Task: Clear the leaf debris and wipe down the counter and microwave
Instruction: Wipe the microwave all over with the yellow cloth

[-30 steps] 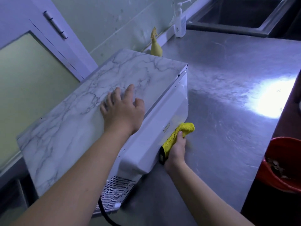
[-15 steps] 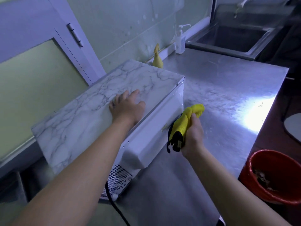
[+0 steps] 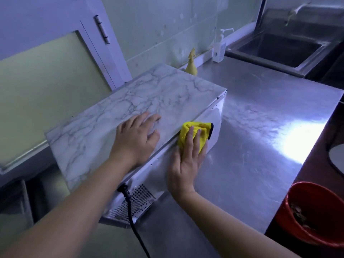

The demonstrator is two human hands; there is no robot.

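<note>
A white microwave (image 3: 167,101) with a marble-patterned top stands on the steel counter (image 3: 260,112), its side panel facing me. My left hand (image 3: 137,138) lies flat on the marble top near the side edge, fingers straight. My right hand (image 3: 188,157) presses a folded yellow cloth (image 3: 193,131) against the upper part of the white side panel, fingers extended over the cloth. The cloth has a black trim at its right end.
A black power cord (image 3: 134,216) runs down from the microwave's vented rear corner. A red bucket (image 3: 314,216) holding debris sits off the counter at right. A yellow spray bottle (image 3: 191,64) and a soap dispenser (image 3: 219,47) stand by the wall; a sink (image 3: 279,47) lies beyond.
My right hand lifted the bunched cloth from the microwave's lower side and now presses it flat against the upper side panel. The left hand stayed on the top.
</note>
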